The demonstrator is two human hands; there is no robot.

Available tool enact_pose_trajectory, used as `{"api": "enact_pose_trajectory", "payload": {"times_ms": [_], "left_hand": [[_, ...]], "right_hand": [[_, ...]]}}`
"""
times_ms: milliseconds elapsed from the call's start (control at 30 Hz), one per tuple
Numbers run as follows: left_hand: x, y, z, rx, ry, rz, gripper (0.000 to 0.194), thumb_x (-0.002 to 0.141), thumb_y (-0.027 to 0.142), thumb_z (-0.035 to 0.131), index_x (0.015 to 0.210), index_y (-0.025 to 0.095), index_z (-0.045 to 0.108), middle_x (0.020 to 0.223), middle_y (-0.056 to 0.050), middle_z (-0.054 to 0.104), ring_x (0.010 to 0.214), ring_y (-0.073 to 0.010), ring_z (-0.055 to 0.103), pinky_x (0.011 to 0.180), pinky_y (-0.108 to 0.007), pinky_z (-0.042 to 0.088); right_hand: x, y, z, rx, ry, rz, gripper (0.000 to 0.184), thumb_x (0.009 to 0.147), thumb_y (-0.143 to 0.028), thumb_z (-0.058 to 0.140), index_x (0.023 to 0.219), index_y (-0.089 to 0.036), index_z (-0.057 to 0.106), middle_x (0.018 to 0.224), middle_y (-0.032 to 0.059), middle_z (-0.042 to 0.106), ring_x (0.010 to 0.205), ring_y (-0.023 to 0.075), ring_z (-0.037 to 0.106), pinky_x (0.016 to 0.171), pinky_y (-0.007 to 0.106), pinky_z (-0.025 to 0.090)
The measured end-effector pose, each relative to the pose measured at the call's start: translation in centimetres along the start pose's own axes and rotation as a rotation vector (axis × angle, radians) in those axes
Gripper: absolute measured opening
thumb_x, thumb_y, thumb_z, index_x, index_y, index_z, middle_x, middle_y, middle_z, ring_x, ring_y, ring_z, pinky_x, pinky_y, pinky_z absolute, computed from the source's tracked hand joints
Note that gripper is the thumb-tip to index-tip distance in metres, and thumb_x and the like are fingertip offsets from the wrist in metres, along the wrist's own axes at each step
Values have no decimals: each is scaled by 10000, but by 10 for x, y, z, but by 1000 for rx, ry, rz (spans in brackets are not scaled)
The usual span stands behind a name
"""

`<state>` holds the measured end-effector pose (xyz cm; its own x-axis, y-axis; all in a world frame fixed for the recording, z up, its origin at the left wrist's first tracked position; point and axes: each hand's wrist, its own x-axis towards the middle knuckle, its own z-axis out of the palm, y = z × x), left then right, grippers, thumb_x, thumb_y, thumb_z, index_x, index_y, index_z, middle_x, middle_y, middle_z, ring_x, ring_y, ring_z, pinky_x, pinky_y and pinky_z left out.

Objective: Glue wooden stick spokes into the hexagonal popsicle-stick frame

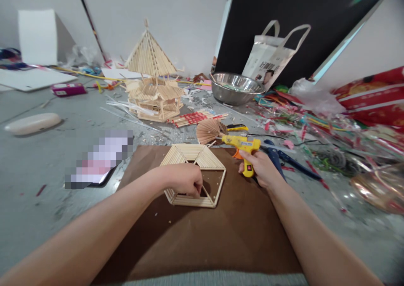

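Grips a yellow glue gun (241, 142) in the right hand (263, 170), with fingers clamped round its handle. Points the nozzle left — long axis of the barrel almost level, left to right — and the handle down toward the near side. Curls the left hand (186, 178) over a hexagonal stick frame (211, 157), with fingers folded together and bent into its opening; cannot tell about anything pinched there. Has the frame flat on a brown sheet (202, 244), with straight sides far and near, corners left and right. Shows a brown pleated fan (208, 130) just beyond, near the nozzle, and a peaked stick pavilion (154, 96) upright behind.
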<state>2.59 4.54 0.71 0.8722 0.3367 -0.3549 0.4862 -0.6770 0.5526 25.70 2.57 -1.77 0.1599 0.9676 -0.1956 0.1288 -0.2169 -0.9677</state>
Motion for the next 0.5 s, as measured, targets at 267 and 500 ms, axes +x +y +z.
{"api": "enact_pose_trajectory", "payload": {"times_ms": [267, 500], "left_hand": [[0, 1, 0, -15, -7, -7, 201, 642, 290, 527, 729, 170, 664, 652, -6, 643, 522, -76, 497, 474, -179, 315], [0, 1, -1, -32, -18, -20, 215, 642, 295, 527, 752, 173, 665, 678, -7, 650, 540, -79, 505, 480, -176, 318]], "right_hand": [[0, 0, 0, -1, -7, -5, 238, 675, -340, 561, 780, -136, 497, 383, -11, 521, 347, 110, 492, 356, 190, 351], [-1, -2, 0, 28, -1, -6, 247, 662, -329, 578, 799, -140, 495, 409, -26, 516, 343, 102, 490, 348, 189, 362]]}}
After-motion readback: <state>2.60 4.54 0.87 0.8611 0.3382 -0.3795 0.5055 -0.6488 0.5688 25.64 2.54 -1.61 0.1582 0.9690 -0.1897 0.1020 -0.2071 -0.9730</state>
